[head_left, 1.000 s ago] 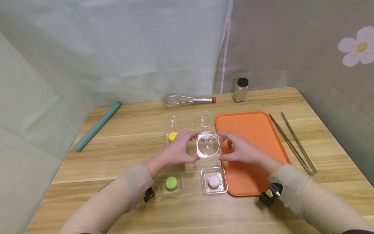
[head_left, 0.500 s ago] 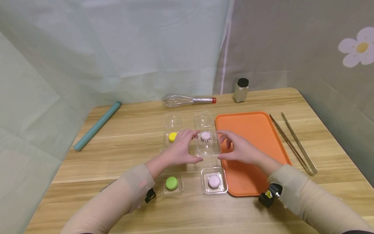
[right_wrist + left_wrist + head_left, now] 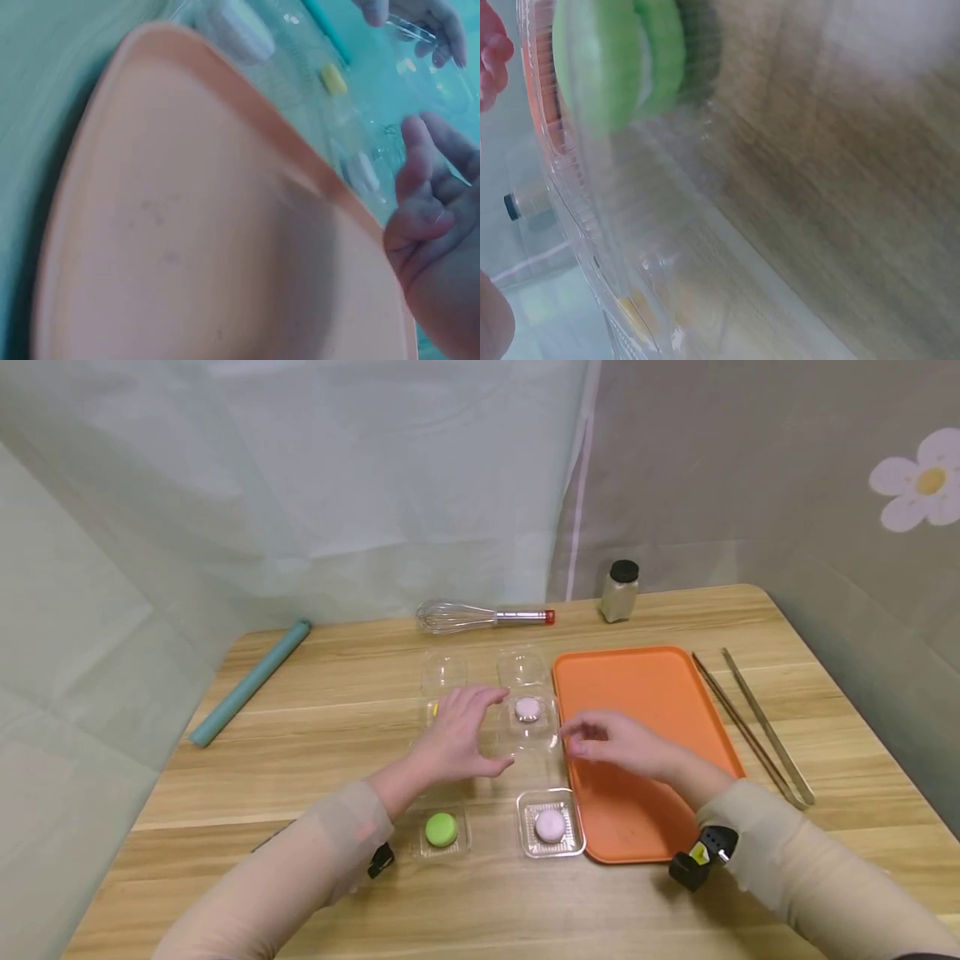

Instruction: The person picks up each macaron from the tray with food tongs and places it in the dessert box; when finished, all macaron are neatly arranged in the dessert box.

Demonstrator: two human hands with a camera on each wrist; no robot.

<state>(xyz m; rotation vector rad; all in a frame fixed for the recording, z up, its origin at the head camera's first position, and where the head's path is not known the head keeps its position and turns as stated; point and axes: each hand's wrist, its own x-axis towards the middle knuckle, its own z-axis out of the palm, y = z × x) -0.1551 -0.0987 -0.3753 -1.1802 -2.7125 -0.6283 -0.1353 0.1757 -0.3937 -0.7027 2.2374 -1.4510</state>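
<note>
At frame centre, my left hand (image 3: 453, 742) pinches the clear lid (image 3: 527, 739); just beside its right edge, my right hand (image 3: 618, 743) stays empty.

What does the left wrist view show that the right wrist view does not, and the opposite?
Only the left wrist view: the green macaron, seen from its side, and the dark-capped jar.

Only the right wrist view: the teal roll and two pale macarons.

Both: clear plastic containers, fingers, and the orange tray, only a strip in the left one. Something yellow also appears in both, blurred in the left.
</note>
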